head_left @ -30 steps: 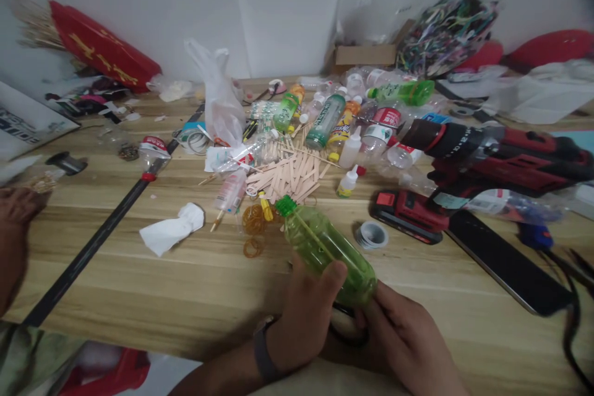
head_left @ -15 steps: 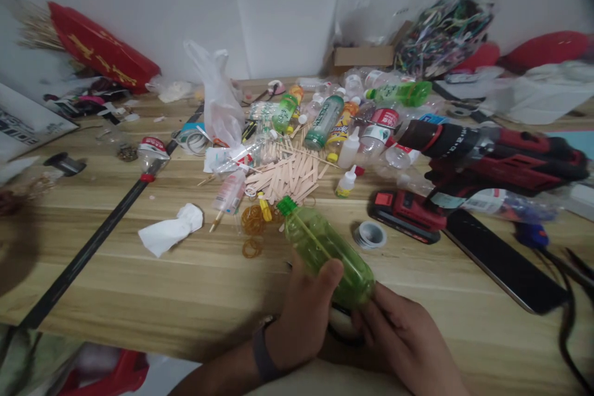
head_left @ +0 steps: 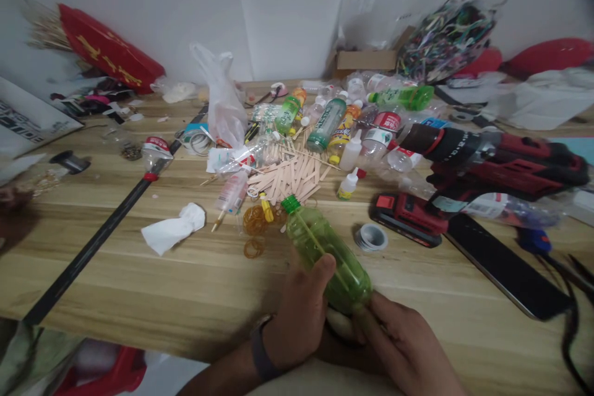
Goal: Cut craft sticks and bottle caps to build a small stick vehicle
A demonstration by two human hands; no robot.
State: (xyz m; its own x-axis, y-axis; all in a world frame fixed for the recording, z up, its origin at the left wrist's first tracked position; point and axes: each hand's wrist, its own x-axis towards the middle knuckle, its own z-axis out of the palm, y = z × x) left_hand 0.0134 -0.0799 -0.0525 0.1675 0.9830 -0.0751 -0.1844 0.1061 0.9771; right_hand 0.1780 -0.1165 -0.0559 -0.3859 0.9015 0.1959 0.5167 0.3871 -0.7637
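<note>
A clear green plastic bottle (head_left: 331,247) with a green cap lies tilted in front of me, its cap pointing away and to the left. My left hand (head_left: 304,303) wraps round its lower half, thumb on top. At the bottle's base, the fingers of my right hand (head_left: 399,334) are closed against the plastic; their tips are partly hidden. A thin pale line runs lengthwise along the bottle. Under it, between my hands, shows a pale rounded shape that I cannot make out. Rubber bands (head_left: 255,221) and a grey ring-shaped part (head_left: 371,237) lie close by.
Wooden sticks (head_left: 292,173) and several plastic bottles (head_left: 327,124) crowd the table's middle. On the right stand a red cordless drill (head_left: 501,161) and a black phone (head_left: 508,266). A black bar (head_left: 97,241) and crumpled tissue (head_left: 174,229) lie left.
The view has shifted slightly. The dark loop seen under the bottle is now mostly hidden, and a pale rounded shape shows there. Both hands keep their hold on the bottle.
</note>
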